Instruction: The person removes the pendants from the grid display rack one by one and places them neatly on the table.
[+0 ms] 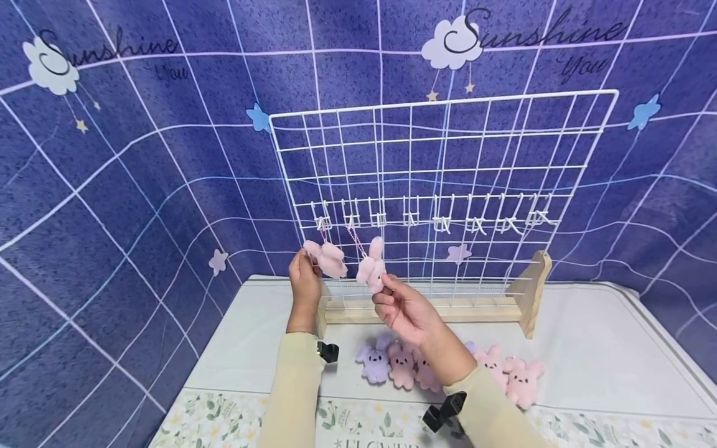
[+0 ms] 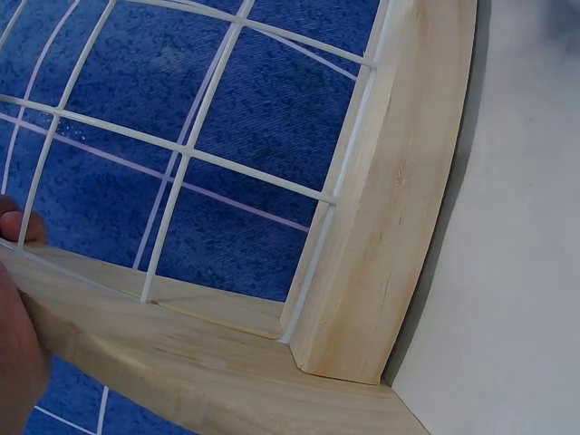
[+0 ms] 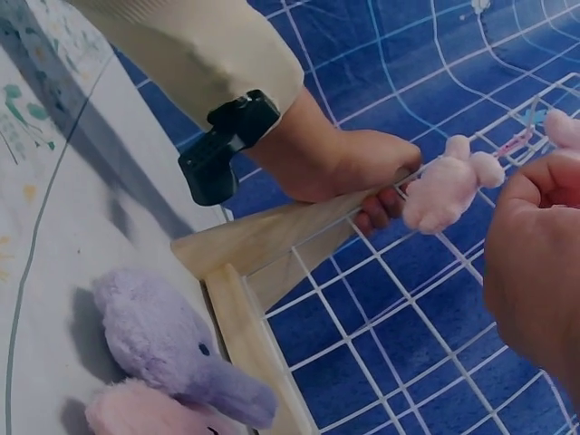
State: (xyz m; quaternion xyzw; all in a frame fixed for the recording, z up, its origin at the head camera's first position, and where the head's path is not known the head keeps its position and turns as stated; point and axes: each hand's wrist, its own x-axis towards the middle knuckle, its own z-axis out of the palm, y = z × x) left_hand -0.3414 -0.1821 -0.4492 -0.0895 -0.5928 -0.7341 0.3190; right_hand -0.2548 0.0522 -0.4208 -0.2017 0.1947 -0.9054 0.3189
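Note:
My right hand [image 1: 407, 314] pinches the lower part of a pink plush bunny keychain [image 1: 370, 272], whose beaded chain runs up to the second hook [image 1: 351, 218] from the left. Beside it, another pink plush bunny [image 1: 330, 258] hangs by its chain from the leftmost hook [image 1: 323, 219]. At the left end of the white wire grid rack [image 1: 410, 168], my left hand [image 1: 305, 283] grips the wooden upright, its fingers curled around the edge in the right wrist view. That upright [image 3: 272, 231] shows wood grain and a tapered shape.
Several pink and purple plush bunnies [image 1: 374, 362] lie in a row on the table in front of the rack, partly behind my right forearm. More white hooks [image 1: 476, 223] line the grid toward the right wooden upright [image 1: 536, 292]. A blue patterned curtain [image 1: 140, 205] surrounds the table.

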